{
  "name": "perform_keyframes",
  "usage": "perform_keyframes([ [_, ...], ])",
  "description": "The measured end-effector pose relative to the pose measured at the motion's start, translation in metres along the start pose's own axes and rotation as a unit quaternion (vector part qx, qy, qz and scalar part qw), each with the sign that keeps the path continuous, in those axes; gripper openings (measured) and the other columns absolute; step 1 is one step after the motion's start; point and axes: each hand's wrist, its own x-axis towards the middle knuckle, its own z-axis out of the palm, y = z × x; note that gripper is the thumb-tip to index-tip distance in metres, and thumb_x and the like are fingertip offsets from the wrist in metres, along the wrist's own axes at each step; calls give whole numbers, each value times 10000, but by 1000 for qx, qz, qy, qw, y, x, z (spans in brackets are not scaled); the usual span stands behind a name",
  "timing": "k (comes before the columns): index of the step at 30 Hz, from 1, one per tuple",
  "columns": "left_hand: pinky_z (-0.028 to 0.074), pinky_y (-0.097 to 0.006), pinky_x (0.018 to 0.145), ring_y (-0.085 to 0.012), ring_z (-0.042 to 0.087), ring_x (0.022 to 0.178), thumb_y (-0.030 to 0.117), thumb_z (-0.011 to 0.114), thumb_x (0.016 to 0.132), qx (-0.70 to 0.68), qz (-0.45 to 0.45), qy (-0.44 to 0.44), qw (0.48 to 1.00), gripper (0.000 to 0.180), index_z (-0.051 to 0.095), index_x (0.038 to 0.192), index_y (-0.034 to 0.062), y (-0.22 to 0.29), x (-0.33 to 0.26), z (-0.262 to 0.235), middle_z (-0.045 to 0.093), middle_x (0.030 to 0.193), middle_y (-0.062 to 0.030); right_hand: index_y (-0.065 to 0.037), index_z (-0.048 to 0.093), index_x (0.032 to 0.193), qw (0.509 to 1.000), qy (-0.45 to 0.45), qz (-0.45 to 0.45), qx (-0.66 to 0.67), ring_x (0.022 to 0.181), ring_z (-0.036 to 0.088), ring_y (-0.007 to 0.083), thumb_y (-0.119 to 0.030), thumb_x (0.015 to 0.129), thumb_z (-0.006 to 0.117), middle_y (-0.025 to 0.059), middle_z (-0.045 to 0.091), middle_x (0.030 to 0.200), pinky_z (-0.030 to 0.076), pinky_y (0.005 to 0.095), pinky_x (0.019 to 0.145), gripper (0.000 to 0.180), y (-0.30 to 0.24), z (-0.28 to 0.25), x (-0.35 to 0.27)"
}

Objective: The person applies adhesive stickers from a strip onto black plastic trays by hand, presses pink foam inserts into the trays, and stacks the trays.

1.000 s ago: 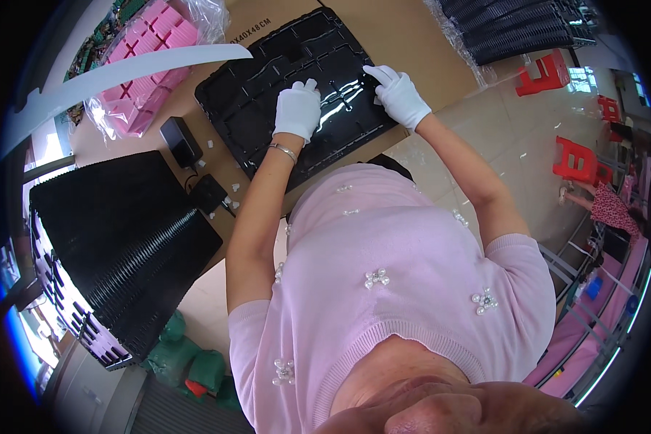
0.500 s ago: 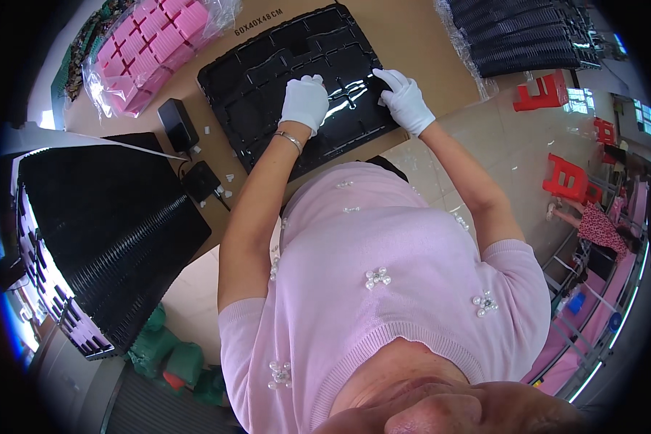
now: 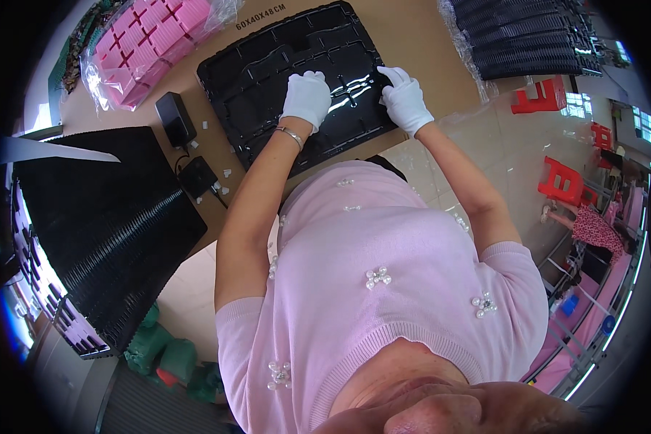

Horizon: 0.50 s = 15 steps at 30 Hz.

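Nearest is the wearer's pink knit top (image 3: 383,246), with a tall stack of black ribbed trays (image 3: 108,217) to its left. The white-gloved left hand (image 3: 307,100) rests over the middle of a black tray (image 3: 325,58), its grip curled; whether it has hold of anything cannot be told. The white-gloved right hand (image 3: 405,103) is at the tray's right edge, forefinger extended, other fingers bent; whether its grip is closed on that edge cannot be told. The tray lies flat on brown cardboard (image 3: 419,47). Beyond: clear-wrapped pink moulded pieces (image 3: 148,47), red stools (image 3: 560,181) and another person (image 3: 598,233).
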Motion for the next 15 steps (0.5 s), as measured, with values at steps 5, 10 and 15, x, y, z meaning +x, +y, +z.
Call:
perform_keyframes([
  [5,420,-333,705,-195,577,956,165,776,653,10,4,9,1000,287,704,918,79,0,0,4,600,993,-43,-55,596,684,999,28,-17,-35,1193,477,276,-121,674,699,87,524,1301,446,435,803,123,1,7,-5],
  [10,414,-338,705,-193,579,952,166,778,653,15,7,19,1000,300,700,928,76,0,1,5,602,989,-43,-63,585,671,995,86,-50,9,1188,472,253,-90,679,679,59,517,1287,429,423,804,98,5,14,-12],
  [15,411,-381,733,-219,583,920,167,440,935,16,12,17,1000,235,631,1022,62,-4,1,9,620,989,-53,-72,604,697,994,97,-52,24,1191,477,257,-100,680,688,62,530,1273,428,420,822,90,7,14,-13],
])
